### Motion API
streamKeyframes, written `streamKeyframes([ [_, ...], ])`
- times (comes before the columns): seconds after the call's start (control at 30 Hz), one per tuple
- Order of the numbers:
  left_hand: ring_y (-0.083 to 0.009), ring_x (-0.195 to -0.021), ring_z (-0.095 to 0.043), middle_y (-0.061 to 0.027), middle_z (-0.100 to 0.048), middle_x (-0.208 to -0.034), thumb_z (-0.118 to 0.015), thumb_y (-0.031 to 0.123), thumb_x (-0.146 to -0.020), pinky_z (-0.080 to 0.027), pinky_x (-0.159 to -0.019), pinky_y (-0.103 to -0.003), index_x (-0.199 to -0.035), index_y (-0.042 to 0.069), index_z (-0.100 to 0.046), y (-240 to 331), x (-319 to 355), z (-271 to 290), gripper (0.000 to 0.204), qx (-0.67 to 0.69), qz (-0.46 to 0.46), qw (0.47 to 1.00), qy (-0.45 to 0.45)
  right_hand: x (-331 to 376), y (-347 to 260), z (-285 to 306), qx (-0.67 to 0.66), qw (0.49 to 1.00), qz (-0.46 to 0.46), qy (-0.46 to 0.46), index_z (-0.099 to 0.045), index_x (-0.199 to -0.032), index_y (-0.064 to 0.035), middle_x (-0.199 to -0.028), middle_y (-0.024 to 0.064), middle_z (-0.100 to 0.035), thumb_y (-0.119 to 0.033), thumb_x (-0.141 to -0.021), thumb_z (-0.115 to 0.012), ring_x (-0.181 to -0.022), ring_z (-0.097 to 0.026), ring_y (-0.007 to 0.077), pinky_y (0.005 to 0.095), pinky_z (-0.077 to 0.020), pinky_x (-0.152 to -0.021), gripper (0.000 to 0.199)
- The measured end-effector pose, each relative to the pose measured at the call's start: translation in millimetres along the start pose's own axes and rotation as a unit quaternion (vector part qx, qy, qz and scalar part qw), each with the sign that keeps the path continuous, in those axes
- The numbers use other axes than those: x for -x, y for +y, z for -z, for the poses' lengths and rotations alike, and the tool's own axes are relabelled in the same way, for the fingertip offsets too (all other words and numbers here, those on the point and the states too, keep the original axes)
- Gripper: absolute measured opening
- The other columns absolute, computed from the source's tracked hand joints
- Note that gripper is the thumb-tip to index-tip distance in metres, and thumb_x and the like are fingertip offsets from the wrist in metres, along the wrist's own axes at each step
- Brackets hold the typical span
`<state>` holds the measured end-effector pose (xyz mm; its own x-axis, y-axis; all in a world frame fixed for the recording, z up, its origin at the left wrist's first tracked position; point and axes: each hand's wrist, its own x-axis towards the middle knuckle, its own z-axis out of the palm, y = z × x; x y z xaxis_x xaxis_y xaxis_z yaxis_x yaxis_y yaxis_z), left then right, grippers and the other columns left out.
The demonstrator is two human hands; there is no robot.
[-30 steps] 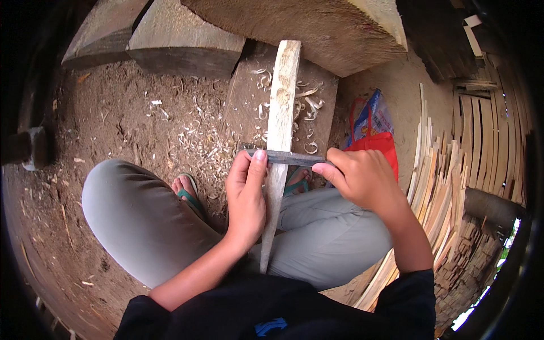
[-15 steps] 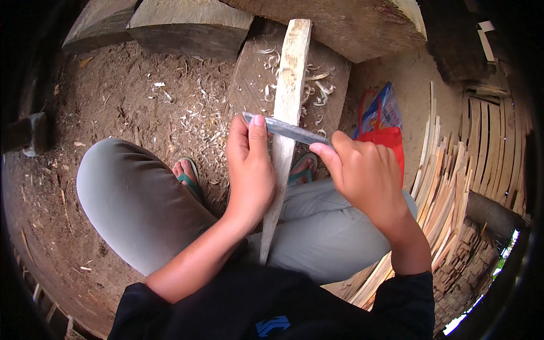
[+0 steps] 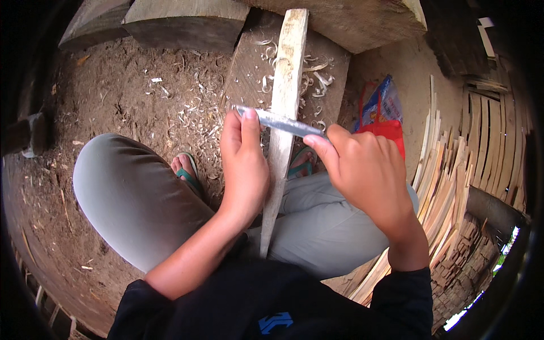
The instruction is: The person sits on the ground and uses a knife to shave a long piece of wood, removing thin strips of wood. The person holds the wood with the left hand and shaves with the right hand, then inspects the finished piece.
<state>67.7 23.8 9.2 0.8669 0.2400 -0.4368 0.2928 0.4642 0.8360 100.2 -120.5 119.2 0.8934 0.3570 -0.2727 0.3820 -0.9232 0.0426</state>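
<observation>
Since the earlier frame the blade (image 3: 281, 121) has slid further up the wooden stake (image 3: 281, 122), away from the body, both hands travelling with it. The stake's long axis runs from the lap out to the chopping block (image 3: 245, 73), its far end resting there among shavings (image 3: 310, 71). The blade lies crosswise over it. The left hand (image 3: 243, 164) is closed round the blade's left end; the right hand (image 3: 365, 170) is closed round its handle end, each grip tight.

The blade's (image 3: 283, 122) handle is hidden inside the right hand (image 3: 362, 170). At six o'clock the wooden stave's (image 3: 280, 136) lower end disappears, seemingly behind dark clothing.
</observation>
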Motion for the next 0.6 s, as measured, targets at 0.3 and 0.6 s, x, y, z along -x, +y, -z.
streamKeyframes([
  [0.3,-0.0057,-0.068,-0.038,0.0065,-0.045,-0.077,-0.046,0.031,-0.108,-0.032,-0.062,-0.026,-0.093,0.011,-0.053,-1.4,2.3,-3.2,0.026,-0.002,0.049,0.999,0.01,3.1,-10.3,9.7,0.017,1.0,-0.008,-0.011,-0.068,-0.073,-0.0053,-0.057,0.0182,-0.062,-0.044,-0.099,-0.057,-0.052,-0.066,0.0359,0.0433,-0.0504,-0.047,0.047],
  [0.6,-0.0073,-0.078,-0.042,0.0008,-0.05,-0.084,-0.042,0.028,-0.109,-0.039,-0.072,-0.027,-0.095,0.006,-0.052,0.8,8.3,-4.7,0.028,-0.004,0.066,0.997,-0.026,9.6,-2.8,14.3,-0.001,0.999,-0.018,-0.037,-0.07,-0.076,-0.0037,-0.059,0.0193,-0.063,-0.042,-0.099,-0.057,-0.055,-0.066,0.0381,0.0447,-0.0515,-0.05,0.047],
])
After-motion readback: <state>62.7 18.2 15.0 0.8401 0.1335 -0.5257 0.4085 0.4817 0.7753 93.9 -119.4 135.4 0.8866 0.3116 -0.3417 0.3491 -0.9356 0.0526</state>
